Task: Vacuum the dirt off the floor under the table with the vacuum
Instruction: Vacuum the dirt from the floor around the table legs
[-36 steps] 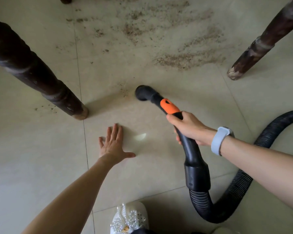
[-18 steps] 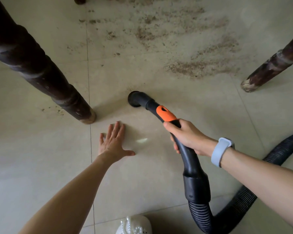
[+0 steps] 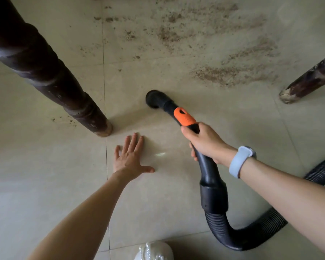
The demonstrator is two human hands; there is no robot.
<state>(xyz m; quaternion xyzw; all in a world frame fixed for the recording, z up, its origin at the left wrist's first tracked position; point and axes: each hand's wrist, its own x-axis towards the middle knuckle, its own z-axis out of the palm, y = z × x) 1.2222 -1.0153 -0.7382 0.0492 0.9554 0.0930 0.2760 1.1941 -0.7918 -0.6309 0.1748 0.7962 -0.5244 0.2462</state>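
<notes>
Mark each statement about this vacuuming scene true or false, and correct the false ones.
1. The right hand grips the vacuum handle. True.
2. The left hand holds the hose. False: it rests flat on the floor tile, fingers spread.
3. The nozzle sits right on the largest dirt patch. False: that patch lies beyond it, toward the right table leg.
4. A pale watch band is on the right wrist. True.
5. The floor is swept clean. False: dirt is scattered ahead.
</notes>
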